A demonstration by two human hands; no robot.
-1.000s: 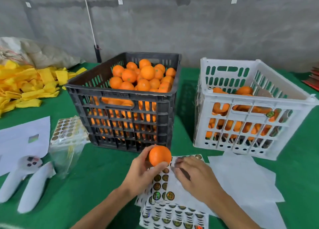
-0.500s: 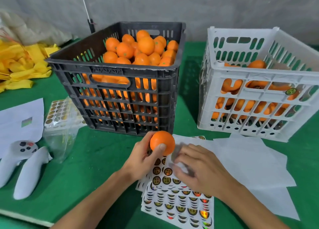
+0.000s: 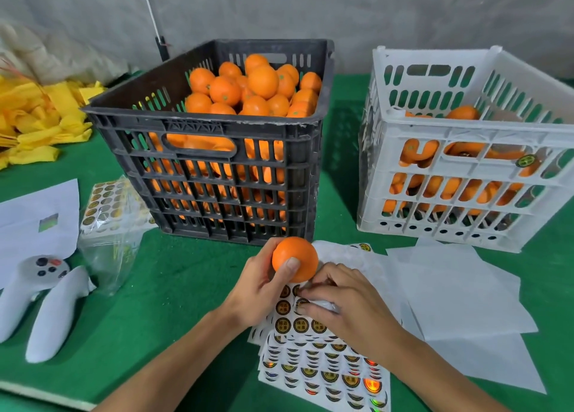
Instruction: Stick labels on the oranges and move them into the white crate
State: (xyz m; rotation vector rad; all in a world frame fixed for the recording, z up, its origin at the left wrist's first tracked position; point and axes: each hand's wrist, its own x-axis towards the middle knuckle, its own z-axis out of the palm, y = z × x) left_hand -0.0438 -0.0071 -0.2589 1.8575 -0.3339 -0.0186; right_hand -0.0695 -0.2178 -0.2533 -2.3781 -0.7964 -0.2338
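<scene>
The left hand (image 3: 259,290) grips an orange (image 3: 295,258) just near of the black crate (image 3: 217,150). The right hand (image 3: 348,306) pinches at the label sheets (image 3: 323,371) on the green table (image 3: 161,293). The white crate (image 3: 466,150), partly filled, stands far right.

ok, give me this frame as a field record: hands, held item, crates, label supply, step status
left hand: left hand grips one orange above the sticker sheets
right hand: right hand pinches at a sticker on the top sheet, fingertips beside the orange
black crate: black crate heaped with oranges
white crate: white crate partly filled with oranges
label on held orange: none visible
step status: labelling under way, orange not yet in the white crate
</scene>
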